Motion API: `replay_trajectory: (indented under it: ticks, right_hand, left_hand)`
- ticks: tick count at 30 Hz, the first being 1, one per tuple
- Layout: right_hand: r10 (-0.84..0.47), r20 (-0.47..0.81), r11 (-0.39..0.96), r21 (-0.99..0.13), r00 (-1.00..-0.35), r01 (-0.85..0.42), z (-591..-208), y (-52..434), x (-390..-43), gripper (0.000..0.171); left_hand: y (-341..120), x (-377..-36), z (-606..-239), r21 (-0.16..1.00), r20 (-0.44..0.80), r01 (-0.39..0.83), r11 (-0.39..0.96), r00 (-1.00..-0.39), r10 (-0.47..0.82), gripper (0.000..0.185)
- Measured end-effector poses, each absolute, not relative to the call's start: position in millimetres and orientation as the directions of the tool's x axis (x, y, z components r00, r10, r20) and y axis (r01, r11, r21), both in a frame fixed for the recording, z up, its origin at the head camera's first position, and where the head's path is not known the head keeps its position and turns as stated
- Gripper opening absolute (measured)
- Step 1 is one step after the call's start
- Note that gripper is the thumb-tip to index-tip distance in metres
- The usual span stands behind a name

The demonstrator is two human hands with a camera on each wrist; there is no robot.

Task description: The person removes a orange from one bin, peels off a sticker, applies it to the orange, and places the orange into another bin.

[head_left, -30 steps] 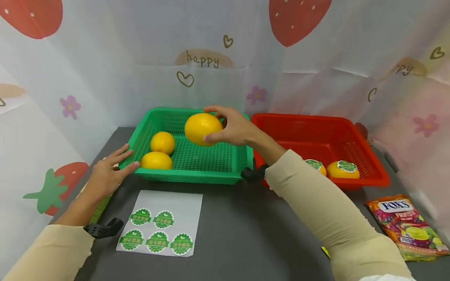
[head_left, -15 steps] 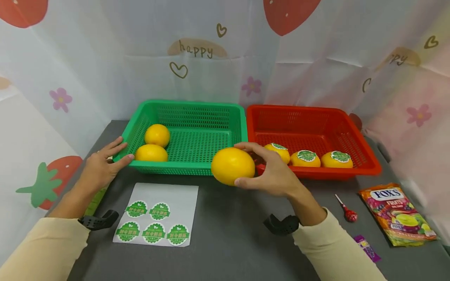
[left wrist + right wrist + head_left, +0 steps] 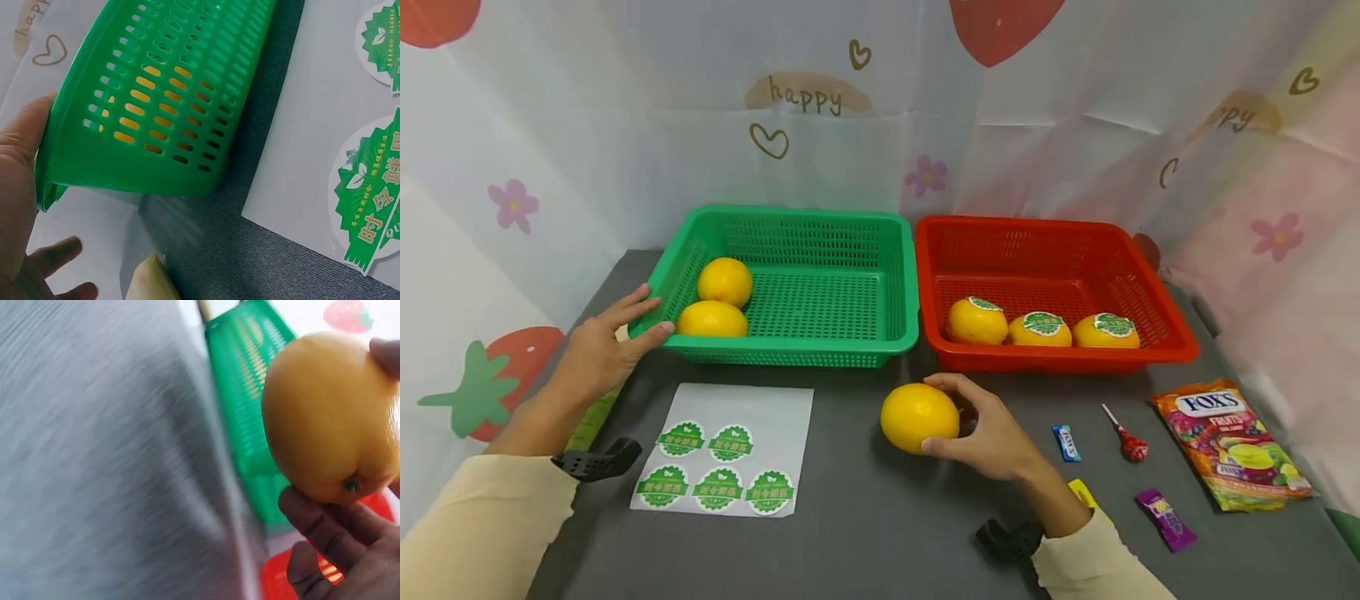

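My right hand (image 3: pixel 988 429) grips a yellow-orange orange (image 3: pixel 920 418) between thumb and fingers, over the grey table in front of the baskets. In the right wrist view the orange (image 3: pixel 331 419) shows its small green stem end. My left hand (image 3: pixel 601 350) rests at the left rim of the green basket (image 3: pixel 790 352), its fingers spread and fairly straight. Two plain oranges, a rear orange (image 3: pixel 725 281) and a front orange (image 3: pixel 712 320), lie at that basket's left end. A white sheet (image 3: pixel 737 400) with several round green stickers (image 3: pixel 717 489) lies in front of it.
Right of the green basket stands a red basket (image 3: pixel 1067 360) holding three oranges with green stickers. Farther right lie a lollipop (image 3: pixel 1133 448), a blue wrapped candy (image 3: pixel 1066 443), a purple wrapped candy (image 3: pixel 1166 520) and a candy bag (image 3: pixel 1232 446). A printed curtain (image 3: pixel 850 167) hangs behind.
My right hand has brought the orange out of the green basket, down and to the right over the table in front. My left hand stays at the basket's left rim.
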State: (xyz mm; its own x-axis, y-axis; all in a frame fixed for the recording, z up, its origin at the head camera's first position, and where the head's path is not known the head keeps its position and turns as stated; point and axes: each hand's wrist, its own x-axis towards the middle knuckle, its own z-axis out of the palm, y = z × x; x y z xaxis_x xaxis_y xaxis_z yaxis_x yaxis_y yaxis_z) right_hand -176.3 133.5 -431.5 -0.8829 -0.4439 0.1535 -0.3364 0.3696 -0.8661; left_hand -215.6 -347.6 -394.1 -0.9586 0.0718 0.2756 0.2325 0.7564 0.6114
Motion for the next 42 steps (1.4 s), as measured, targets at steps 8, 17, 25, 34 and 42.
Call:
replay_trajectory:
  ticks: [8, 17, 25, 34, 42]
  right_hand:
    - [-0.482, 0.125, 0.386, -0.858, -0.867, -0.339, -450, 134, -183, 0.065]
    - [-0.562, 0.113, 0.348, -0.866, -0.819, -0.358, -449, 136, -184, 0.066]
    - [-0.574, 0.119, 0.334, -0.87, -0.81, -0.364, -456, 141, -187, 0.067]
    - [-0.595, 0.11, 0.299, -0.889, -0.796, -0.346, -456, 143, -188, 0.067]
    - [-0.595, 0.095, 0.292, -0.9, -0.798, -0.325, -455, 142, -188, 0.067]
  left_hand:
    - [-333, -215, -380, 0.413, 0.518, 0.401, 0.818, -0.842, 0.15, 0.059]
    - [-276, -174, -375, 0.424, 0.757, 0.672, 0.607, -0.631, 0.17, 0.038]
    - [-262, -154, -425, 0.603, 0.585, 0.59, 0.537, -0.784, 0.206, 0.034]
    - [-264, -154, -466, 0.664, 0.485, 0.498, 0.559, -0.855, 0.186, 0.032]
    - [-262, -156, -479, 0.628, 0.4, 0.417, 0.657, -0.897, 0.186, 0.02]
